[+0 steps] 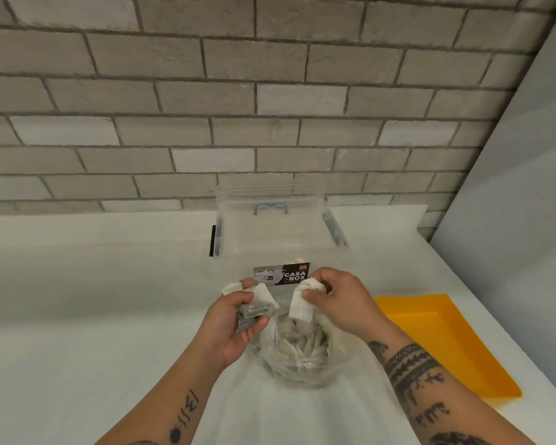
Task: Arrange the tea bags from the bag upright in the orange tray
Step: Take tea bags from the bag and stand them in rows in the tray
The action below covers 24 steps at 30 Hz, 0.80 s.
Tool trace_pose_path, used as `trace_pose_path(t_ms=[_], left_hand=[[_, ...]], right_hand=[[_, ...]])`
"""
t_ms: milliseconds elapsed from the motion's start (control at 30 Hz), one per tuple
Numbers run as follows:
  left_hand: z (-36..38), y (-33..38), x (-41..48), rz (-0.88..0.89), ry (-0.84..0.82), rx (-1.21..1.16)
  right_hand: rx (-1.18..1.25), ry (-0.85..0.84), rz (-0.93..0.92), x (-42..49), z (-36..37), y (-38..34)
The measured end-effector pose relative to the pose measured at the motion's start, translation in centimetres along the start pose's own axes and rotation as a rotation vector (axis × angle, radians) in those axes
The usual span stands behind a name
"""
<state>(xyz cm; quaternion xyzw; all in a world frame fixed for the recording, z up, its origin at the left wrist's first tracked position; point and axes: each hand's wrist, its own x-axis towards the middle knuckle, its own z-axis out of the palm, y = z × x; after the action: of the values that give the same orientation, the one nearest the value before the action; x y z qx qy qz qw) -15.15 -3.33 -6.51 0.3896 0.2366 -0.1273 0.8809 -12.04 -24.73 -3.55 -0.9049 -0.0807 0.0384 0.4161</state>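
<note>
A clear plastic bag (299,364) full of pale tea bags sits on the white table in front of me. My left hand (235,329) grips a small stack of grey tea bags (251,314) together with the bag's left edge. My right hand (337,303) pinches a white tea bag (302,305) above the bag's mouth. The orange tray (446,342) lies flat to the right, and I see nothing in it.
A clear plastic storage box (280,232) with a "CASA BOX" label stands just behind the bag. A grey brick wall runs along the table's back edge, and a plain wall panel closes the right side. The table (93,300) is covered in white.
</note>
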Motion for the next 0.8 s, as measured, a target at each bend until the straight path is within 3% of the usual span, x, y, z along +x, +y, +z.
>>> trace_pose_path(t_ms=[200, 367, 533, 667, 800], left_hand=[[2.1, -0.7, -0.2, 0.045, -0.07, 0.299], [3.7, -0.7, -0.8, -0.077, -0.23, 0.423], [3.9, -1.0, -1.3, -0.123, -0.283, 0.466], [3.8, -1.6, -1.0, -0.105, -0.287, 0.454], [4.7, -2.3, -0.7, -0.042, -0.223, 0.406]], right_hand=[[0.362, -0.093, -0.014, -1.3, -2.0, -2.4], [0.315, -0.147, 0.012, -0.9, -1.5, -3.0], [0.15, -0.05, -0.057, 0.0, -0.3, -2.0], [0.181, -0.094, -0.102, 0.5, 0.1, -1.3], [0.383, -0.064, -0.055, 1.0, -0.5, -0.3]])
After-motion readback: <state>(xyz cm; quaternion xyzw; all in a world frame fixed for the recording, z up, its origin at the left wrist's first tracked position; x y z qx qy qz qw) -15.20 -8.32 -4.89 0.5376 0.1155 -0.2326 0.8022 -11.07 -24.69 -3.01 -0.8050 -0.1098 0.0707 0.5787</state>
